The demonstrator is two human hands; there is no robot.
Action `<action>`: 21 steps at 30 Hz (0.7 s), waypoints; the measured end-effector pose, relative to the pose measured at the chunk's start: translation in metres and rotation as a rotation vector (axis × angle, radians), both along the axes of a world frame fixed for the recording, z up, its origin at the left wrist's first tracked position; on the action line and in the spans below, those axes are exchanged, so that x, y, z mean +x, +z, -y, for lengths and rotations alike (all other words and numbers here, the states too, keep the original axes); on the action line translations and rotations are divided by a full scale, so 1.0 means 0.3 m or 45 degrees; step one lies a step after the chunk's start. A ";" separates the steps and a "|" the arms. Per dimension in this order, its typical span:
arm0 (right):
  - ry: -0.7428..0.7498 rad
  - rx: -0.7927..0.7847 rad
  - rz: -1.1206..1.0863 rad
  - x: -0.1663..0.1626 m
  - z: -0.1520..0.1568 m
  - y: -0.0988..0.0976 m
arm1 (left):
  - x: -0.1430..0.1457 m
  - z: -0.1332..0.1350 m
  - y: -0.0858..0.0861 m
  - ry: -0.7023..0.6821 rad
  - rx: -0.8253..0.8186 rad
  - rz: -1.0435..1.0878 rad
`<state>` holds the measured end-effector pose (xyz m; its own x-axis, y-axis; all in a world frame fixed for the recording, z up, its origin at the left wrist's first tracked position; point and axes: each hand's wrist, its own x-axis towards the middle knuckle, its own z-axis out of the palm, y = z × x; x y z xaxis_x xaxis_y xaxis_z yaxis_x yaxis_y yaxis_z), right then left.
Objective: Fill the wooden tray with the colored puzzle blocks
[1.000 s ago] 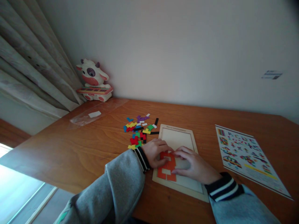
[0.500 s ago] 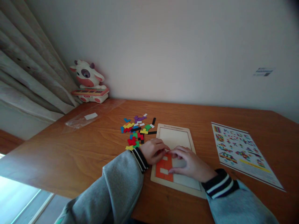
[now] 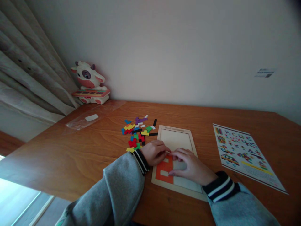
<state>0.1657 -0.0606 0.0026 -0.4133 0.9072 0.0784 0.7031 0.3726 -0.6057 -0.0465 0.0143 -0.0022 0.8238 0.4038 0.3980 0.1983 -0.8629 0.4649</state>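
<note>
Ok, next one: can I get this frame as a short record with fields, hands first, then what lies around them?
left hand: curled at the left edge of the puzzle tray, fingertips on the orange pieces; grip unclear
right hand: flat on the tray, fingertips beside the left hand's
orange pieces: fill the tray's near left corner
loose pieces: coloured heap left of the tray
pattern sheet: right of the tray
toy cow: far left, by the curtain
plastic bag: near the cow
table: wooden
</note>
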 end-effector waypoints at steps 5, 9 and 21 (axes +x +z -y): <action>0.000 -0.015 0.006 -0.003 0.004 0.004 | 0.000 -0.006 -0.023 0.008 0.033 0.000; -0.002 -0.014 -0.005 -0.002 0.004 0.003 | 0.005 0.002 -0.014 0.025 0.058 0.011; -0.158 0.185 -0.160 0.052 -0.013 -0.004 | -0.301 -0.169 0.060 0.556 0.427 0.161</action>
<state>0.1814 -0.0568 0.0013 -0.2778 0.9258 0.2562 0.6712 0.3779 -0.6377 -0.1366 0.0650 0.0159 0.5465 0.5307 0.6479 0.5306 -0.8179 0.2223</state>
